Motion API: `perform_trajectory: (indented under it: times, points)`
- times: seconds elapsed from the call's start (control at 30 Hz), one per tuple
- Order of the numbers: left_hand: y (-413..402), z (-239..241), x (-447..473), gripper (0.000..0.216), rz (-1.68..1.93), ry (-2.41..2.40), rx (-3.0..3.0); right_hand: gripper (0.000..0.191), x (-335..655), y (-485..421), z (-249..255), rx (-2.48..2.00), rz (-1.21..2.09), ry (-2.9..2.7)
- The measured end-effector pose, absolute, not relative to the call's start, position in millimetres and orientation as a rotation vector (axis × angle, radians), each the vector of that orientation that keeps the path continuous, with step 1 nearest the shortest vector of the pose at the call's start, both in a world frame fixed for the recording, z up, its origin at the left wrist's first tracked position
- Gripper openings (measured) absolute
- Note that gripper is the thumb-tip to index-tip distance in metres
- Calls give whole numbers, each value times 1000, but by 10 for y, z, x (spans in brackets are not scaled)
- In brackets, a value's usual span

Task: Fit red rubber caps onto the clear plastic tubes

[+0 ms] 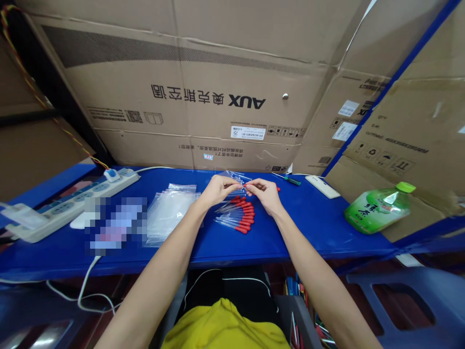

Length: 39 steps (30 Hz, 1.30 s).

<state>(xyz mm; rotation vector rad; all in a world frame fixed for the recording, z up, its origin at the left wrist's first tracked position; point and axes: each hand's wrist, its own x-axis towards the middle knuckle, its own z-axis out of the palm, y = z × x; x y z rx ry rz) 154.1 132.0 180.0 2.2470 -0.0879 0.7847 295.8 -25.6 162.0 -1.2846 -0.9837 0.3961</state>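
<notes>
My left hand (220, 190) and my right hand (267, 195) meet over the table, fingertips nearly touching. Between them shows a small red rubber bulb (248, 185), pinched by my right fingers. The left thumb and forefinger are pressed together at the bulb's other side, apparently on a thin dropper tube that the fingers mostly hide. Just below lies a fan of clear droppers with red bulbs (247, 219), bulbs to the right. Behind my hands are loose clear tubes (238, 175). Another red bulb end peeks out right of my right hand.
A stack of clear zip bags (169, 213) lies left on the blue table (308, 228). Farther left are a blurred-out phone (119, 223) and a power strip (76, 203). To the right are a screwdriver (290, 180), a white device (322, 186) and a green bottle (378, 208). Cardboard (203, 63) walls the back.
</notes>
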Motion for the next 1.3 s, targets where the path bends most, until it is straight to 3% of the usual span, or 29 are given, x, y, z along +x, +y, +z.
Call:
perform_trajectory:
  times: [0.73,1.1,1.3]
  points:
    - [1364,1767,1546,48,794,-258,2434,36,2946,-247,1578,-1305,432,-953]
    - [1392,1733,1548,38,862,-54,2383,41,3009,-264,1611,-1279,494,-933]
    - [1356,1800,1513,46,812,19,2311,39,3019,-273,1619,-1274,462,-931]
